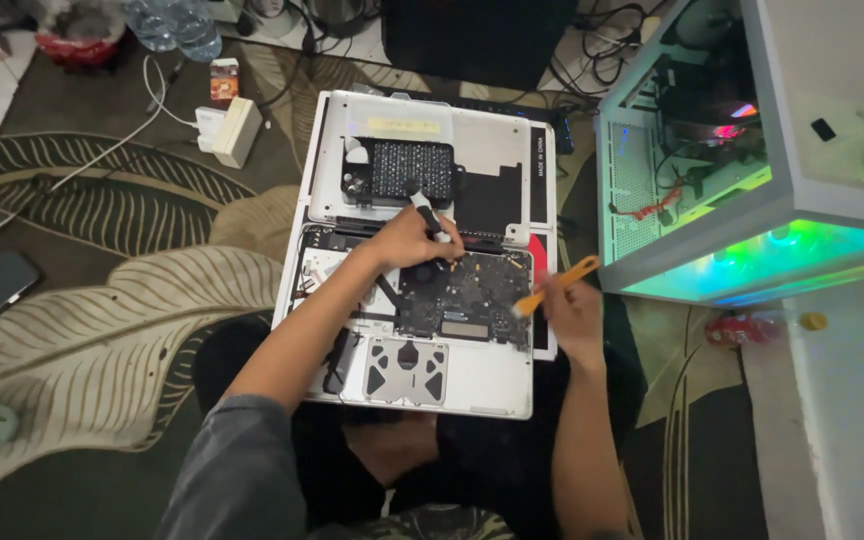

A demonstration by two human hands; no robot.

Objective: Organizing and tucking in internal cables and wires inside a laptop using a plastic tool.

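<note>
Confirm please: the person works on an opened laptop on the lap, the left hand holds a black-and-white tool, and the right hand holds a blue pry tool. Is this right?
Not quite: in the head view the pry tool in the right hand is orange, not blue. The rest stands.

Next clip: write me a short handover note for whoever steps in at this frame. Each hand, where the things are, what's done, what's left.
Left hand: grips a black-and-white pen-shaped tool, tip down at the dark circuit board.
Right hand: holds an orange plastic pry tool, its end at the board's right edge.
Things: opened silver laptop lies on the person's lap, insides up; its removed silver bottom cover lies just beyond, carrying a black tray of small parts.
Done: cover off, internals exposed.
Left: the board is not lifted out; the cover is not back on.
</note>
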